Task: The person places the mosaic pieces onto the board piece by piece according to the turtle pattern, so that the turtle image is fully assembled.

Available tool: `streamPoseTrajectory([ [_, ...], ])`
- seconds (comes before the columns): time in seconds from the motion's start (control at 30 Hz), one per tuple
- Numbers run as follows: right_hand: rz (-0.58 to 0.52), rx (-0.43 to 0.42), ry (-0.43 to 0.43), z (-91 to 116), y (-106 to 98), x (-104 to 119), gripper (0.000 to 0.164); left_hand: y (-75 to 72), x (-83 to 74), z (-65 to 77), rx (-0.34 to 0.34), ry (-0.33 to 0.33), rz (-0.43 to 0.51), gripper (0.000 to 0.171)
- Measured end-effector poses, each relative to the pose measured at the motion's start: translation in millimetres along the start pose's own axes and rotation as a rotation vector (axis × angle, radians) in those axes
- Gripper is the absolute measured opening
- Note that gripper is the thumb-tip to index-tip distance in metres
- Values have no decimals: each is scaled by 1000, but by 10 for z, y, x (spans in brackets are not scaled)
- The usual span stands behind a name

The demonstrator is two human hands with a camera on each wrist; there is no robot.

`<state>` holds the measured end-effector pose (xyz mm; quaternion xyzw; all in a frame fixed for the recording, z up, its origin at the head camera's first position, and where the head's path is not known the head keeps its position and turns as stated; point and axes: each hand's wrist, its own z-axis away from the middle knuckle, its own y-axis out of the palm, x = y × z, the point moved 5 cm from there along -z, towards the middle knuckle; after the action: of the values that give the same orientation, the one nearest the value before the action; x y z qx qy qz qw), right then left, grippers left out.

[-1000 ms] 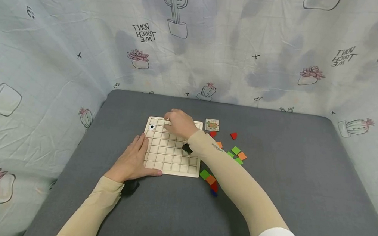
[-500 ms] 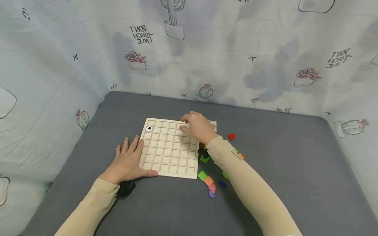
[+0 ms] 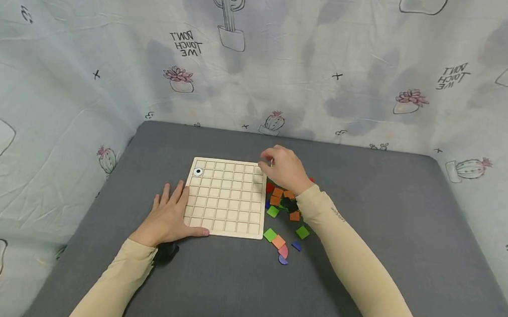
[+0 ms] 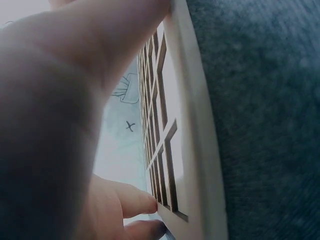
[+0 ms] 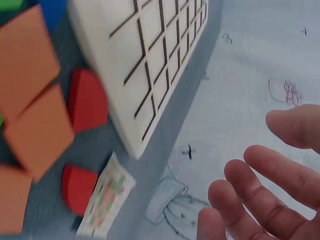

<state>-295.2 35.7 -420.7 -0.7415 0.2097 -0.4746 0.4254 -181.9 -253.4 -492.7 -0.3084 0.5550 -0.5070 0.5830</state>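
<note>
A pale wooden grid board (image 3: 226, 194) lies on the grey table. My left hand (image 3: 167, 219) rests along its left edge, fingers spread and the thumb reaching the front edge. One white disc with a black dot (image 3: 198, 171) sits in a cell near the board's far left corner. Past the far right corner hovers my right hand (image 3: 287, 169), with nothing in its grasp. Its loosely bent fingers (image 5: 270, 205) stand apart from the thumb in the right wrist view. Below that hand, a small printed card (image 5: 106, 197) lies beside the board, mostly hidden in the head view.
Right of the board lie several orange squares (image 5: 40, 135), red rounded pieces (image 5: 89, 100) and green squares (image 3: 272, 211), partly behind the right wrist. Nearer me are a pink rounded piece (image 3: 283, 251), a purple half-disc (image 3: 283, 260) and a dark blue piece (image 3: 296, 246). Patterned cloth (image 3: 363, 52) surrounds the table.
My right hand has moved right, from over the board's far rows to beyond its far right corner, uncovering those cells. The left hand stays at the board's left edge.
</note>
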Motion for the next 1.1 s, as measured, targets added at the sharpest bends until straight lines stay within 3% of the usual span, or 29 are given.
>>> streamPoseTrajectory([
  [0.6, 29, -33, 126, 262, -193, -456, 27, 23, 42, 19, 2, 18, 17, 141],
  [1.1, 82, 37, 97, 264, 63, -486, 24, 17, 16, 32, -5, 23, 15, 140],
])
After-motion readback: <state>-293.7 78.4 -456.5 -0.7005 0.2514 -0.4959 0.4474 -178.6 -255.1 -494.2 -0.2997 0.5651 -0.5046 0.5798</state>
